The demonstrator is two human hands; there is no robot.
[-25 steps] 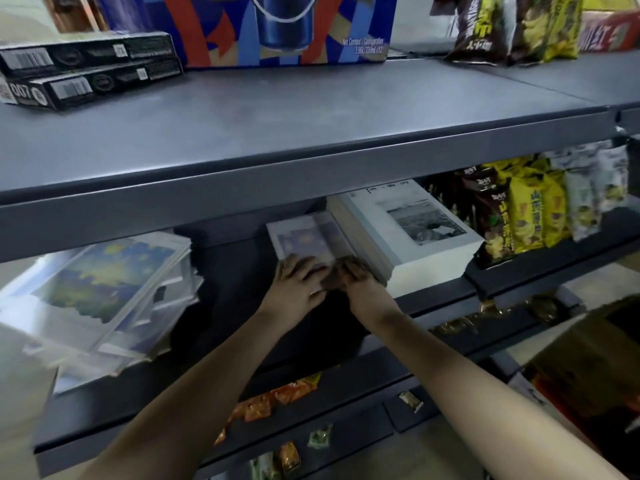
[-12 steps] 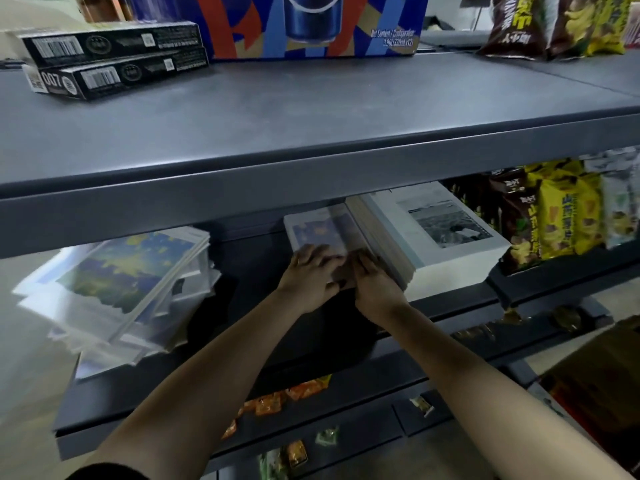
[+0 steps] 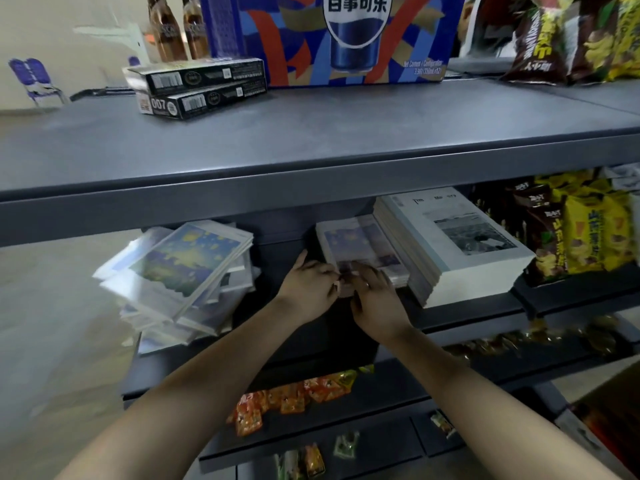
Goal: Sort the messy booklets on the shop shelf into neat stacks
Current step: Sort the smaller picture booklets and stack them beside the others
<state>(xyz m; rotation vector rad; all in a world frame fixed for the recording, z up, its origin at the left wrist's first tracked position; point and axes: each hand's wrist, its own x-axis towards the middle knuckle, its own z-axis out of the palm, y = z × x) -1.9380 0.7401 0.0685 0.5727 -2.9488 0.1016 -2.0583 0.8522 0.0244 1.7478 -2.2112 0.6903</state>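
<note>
On the grey metal top shelf (image 3: 311,140) stands a glossy blue, red and gold cardboard carton (image 3: 346,39) printed with a drinks can and the white characters "百事可乐"; the small white print near its lower right corner is too soft to read surely. To its left two long, flat black boxes (image 3: 201,88) lie one on the other, each with white barcodes, and the lower one is marked "007". Shiny brown and yellow snack bags (image 3: 568,39) sit at the right end.

On the middle shelf (image 3: 485,315) below, the small stack (image 3: 360,242) of thin booklets, its top cover a blurred blue and yellow picture, lies just beside the tall stack (image 3: 460,244). That one is squared up and has a white cover with a grey photograph and a title only partly legible. The left hand (image 3: 310,284) grips the small stack's near left corner, thumb up along its side and fingers curled at the edge. The right hand (image 3: 375,292) rests bent fingers on the top cover at the near edge; I cannot tell whether it pinches the stack. Well apart to the left, the messy pile (image 3: 180,275) of booklets in clear sleeves lies fanned and tilted, overhanging the shelf end. Orange sachets (image 3: 294,398) lie on the shelf beneath
</note>
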